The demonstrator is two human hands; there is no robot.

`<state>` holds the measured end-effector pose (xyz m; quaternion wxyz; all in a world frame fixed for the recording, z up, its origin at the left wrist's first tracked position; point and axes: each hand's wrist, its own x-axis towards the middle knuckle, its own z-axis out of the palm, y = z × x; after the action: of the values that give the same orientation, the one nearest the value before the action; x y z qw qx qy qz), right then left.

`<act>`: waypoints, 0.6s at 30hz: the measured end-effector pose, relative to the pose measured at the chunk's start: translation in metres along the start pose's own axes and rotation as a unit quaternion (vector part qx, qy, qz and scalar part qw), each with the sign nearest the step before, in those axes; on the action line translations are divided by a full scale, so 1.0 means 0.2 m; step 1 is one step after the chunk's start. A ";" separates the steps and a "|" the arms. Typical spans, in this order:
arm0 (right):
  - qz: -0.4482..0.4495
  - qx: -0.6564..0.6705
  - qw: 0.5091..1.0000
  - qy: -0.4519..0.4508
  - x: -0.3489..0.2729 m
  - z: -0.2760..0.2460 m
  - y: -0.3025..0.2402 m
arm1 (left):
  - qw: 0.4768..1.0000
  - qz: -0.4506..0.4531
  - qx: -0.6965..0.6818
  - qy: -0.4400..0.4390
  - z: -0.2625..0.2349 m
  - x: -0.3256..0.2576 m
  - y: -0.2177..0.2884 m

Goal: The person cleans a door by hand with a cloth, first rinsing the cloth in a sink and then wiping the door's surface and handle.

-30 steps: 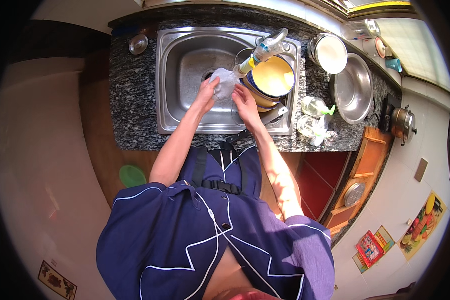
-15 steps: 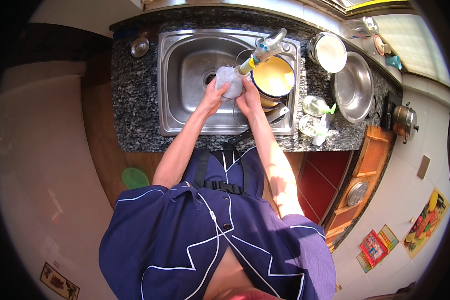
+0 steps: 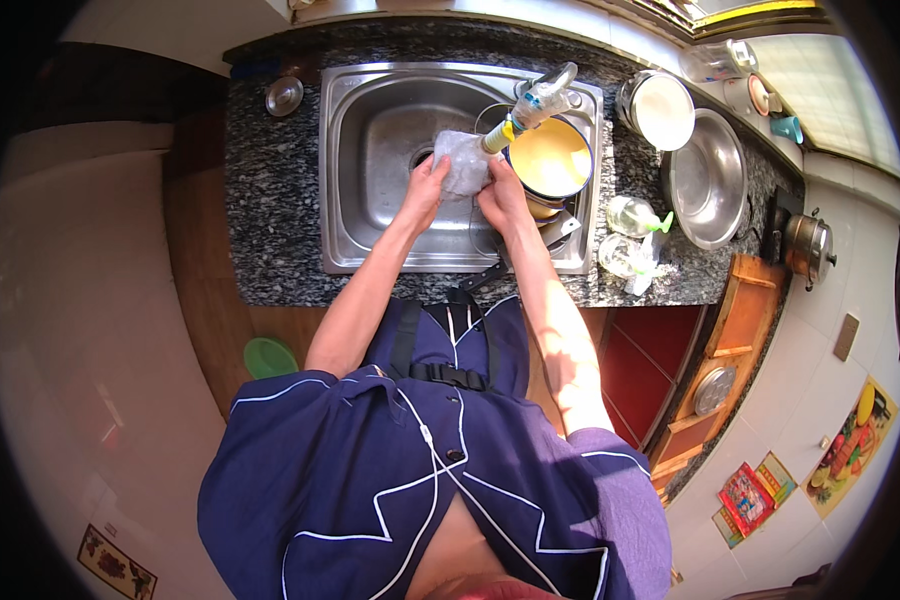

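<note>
Over the steel sink point(image 3: 370, 215), my left hand point(image 3: 426, 193) and my right hand point(image 3: 505, 200) hold a crumpled whitish piece point(image 3: 460, 160) between them. It looks like a plastic bag or a thin cloth; I cannot tell which. The thumbs lie along its near edge, while most of the fingers are hidden beneath. Just above its right side is the mouth of the tap point(image 3: 497, 138), with a yellow band and clear plastic wrapped around it. Close to my right hand stands a yellow enamel pot point(image 3: 550, 158) with a dark rim, over other cookware in the sink.
A knife point(image 3: 490, 277) with a black handle lies by the sink's front edge. On the right counter stand a white-topped pot point(image 3: 662, 112), a steel basin point(image 3: 705, 180) and a clear bottle with a green spout point(image 3: 630, 215). A small metal lid point(image 3: 284, 96) lies at left.
The whitish piece looks flatter and more spread out, and has shifted slightly right. Both hands keep their hold, moving very little. The whole view has shifted a touch.
</note>
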<state>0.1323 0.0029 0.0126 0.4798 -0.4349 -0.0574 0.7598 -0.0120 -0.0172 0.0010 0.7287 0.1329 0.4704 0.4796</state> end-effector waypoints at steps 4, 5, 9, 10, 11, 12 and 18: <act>0.012 0.003 1.000 0.008 0.00 0.01 -0.01 | 1.000 0.000 0.005 0.001 0.01 -0.02 0.02; 0.011 -0.001 1.000 0.003 0.01 -0.01 -0.01 | 1.000 -0.001 0.007 -0.001 0.03 -0.03 0.04; -0.011 -0.022 1.000 0.007 0.02 0.00 -0.01 | 0.999 0.005 0.031 -0.035 0.02 -0.02 0.03; -0.017 -0.030 0.999 0.016 0.01 0.02 -0.01 | 0.997 0.021 0.057 -0.042 0.01 -0.01 0.02; -0.023 -0.039 0.999 0.024 0.01 0.04 -0.01 | 0.997 0.020 0.060 -0.045 -0.01 0.00 0.01; -0.026 -0.036 0.999 0.026 0.00 0.05 -0.01 | 0.997 0.015 0.056 -0.052 -0.01 0.00 0.02; -0.027 -0.180 0.983 -0.005 -0.02 0.03 0.06 | 0.998 0.018 0.060 -0.026 -0.09 -0.03 -0.03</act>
<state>0.1204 -0.0042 0.0125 0.4138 -0.5086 -0.2078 0.7259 -0.0242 -0.0289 -0.0092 0.7226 0.1976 0.4769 0.4597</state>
